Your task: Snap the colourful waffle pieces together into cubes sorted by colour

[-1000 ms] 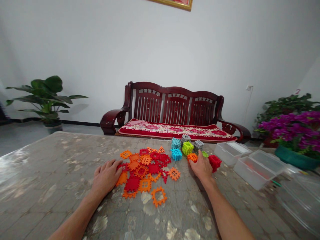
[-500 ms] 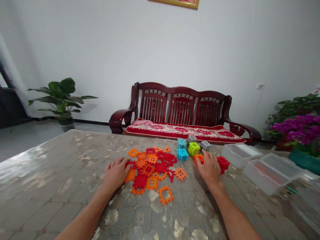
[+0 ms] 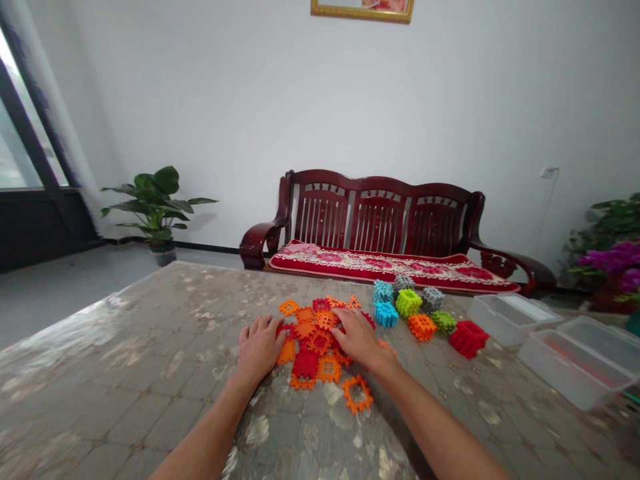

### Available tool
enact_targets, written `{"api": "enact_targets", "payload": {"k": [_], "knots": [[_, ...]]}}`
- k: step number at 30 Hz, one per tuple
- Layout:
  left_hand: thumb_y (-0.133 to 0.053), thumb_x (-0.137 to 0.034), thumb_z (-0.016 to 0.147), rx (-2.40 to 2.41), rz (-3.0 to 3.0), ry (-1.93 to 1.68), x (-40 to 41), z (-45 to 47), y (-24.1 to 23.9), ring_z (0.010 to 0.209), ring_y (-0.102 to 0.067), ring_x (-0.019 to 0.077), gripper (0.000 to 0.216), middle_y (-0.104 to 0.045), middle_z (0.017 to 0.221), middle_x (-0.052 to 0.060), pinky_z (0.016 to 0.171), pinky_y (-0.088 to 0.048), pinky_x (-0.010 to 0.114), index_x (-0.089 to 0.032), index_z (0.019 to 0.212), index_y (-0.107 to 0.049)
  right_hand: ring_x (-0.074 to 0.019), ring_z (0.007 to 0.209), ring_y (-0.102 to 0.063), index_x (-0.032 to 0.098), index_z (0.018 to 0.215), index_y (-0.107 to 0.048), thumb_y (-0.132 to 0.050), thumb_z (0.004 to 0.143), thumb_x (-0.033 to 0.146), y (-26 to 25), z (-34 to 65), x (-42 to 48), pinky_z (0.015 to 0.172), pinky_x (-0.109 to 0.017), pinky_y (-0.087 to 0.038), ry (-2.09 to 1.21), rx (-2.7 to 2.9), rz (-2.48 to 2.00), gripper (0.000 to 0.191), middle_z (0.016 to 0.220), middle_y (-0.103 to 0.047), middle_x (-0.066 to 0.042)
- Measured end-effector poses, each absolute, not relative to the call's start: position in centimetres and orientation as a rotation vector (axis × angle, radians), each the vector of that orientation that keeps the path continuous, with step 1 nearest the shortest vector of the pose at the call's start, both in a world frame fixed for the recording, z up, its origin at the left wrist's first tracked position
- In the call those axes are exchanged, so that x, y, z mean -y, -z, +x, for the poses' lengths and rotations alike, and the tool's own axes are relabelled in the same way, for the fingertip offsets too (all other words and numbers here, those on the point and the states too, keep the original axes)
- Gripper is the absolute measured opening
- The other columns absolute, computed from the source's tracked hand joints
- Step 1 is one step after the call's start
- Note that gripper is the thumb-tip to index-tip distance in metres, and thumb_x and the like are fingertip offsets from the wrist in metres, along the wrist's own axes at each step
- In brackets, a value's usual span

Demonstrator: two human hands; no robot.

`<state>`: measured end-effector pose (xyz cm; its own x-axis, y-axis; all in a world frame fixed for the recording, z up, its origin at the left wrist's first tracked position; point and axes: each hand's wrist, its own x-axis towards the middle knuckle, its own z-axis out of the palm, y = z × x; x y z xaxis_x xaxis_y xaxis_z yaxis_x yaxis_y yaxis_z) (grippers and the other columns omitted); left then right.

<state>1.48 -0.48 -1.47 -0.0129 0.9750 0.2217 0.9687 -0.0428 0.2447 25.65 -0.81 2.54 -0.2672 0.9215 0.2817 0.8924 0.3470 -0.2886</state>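
A pile of flat, notched plastic building tiles in red and orange lies on the table, some solid and some with windows. My left hand rests at the pile's left edge, fingers stretched out and slightly apart, touching or nearly touching the outer tiles. Over the pile's right side is my right hand, thumb and fingers apart beside an orange windowed tile. Several tiles are hidden under it. A square orange frame tile lies by itself nearer to me.
Right of the pile stand sorted tile stacks: blue, lime, grey, green, orange and red. Clear plastic boxes sit farther right on the patterned table. A wooden sofa stands behind.
My right hand has moved left from the orange stack to the tile pile, leaving that stack and the green one uncovered. My left hand stays at the pile's edge. The view has turned slightly left.
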Motion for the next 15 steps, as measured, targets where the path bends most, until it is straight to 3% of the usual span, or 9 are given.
{"api": "enact_targets", "payload": {"k": [7,15], "knots": [[-0.041,-0.033,0.094,-2.155,2.162,-0.531,0.6,1.6,1.2,0.137,-0.043,0.0287,0.043,-0.054,0.144,0.011,0.114,-0.025,0.051,-0.026,0.131,-0.061,-0.0229,0.113,-0.058,0.022,0.113,-0.07,-0.052,0.088,0.021,-2.1,23.8,-0.6,0.1,-0.033,-0.039,-0.003,2.38,-1.667,0.03,0.119,-0.07,-0.005],[-0.039,-0.032,0.095,-2.155,2.147,-0.574,0.7,1.7,1.5,0.137,-0.044,0.0274,0.041,-0.054,0.145,0.011,0.114,-0.024,0.051,-0.029,0.129,-0.063,-0.022,0.116,-0.056,0.022,0.111,-0.071,-0.047,0.077,0.004,-2.6,23.0,0.6,0.1,-0.031,-0.038,0.018,2.184,-1.74,0.046,0.118,-0.071,-0.005]]}}
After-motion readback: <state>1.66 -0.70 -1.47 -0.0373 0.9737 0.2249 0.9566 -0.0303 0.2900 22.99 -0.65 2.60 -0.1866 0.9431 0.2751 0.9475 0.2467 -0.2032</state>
